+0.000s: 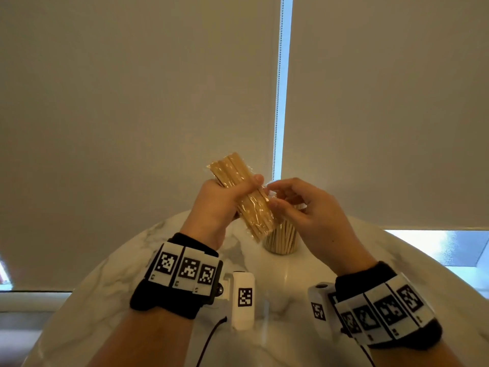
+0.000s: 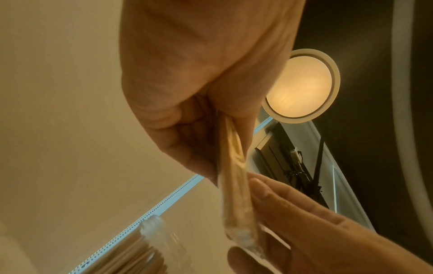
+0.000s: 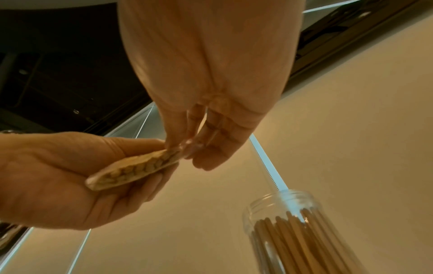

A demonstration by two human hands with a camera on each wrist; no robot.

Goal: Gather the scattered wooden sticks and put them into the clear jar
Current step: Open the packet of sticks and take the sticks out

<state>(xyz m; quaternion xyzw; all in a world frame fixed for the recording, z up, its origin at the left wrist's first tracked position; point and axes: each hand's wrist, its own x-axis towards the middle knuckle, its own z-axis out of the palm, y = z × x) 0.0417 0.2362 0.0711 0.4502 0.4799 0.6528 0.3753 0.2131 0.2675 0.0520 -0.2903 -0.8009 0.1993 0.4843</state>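
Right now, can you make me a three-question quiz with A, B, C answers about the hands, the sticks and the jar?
1. Where is the clear jar?
A. On the marble table
B. On the floor
C. In the left hand

2. What colour are the wristbands?
A. Red
B. Black
C. Yellow

3. What state is the stick bundle in?
A. Lying loose on the table
B. Burnt
C. Wrapped in clear plastic

Answers:
1. A, the jar stands on the table below the hands.
2. B, both bands are black with white tags.
3. C, the left hand grips the shiny wrapped bundle while the right hand pinches the wrap.
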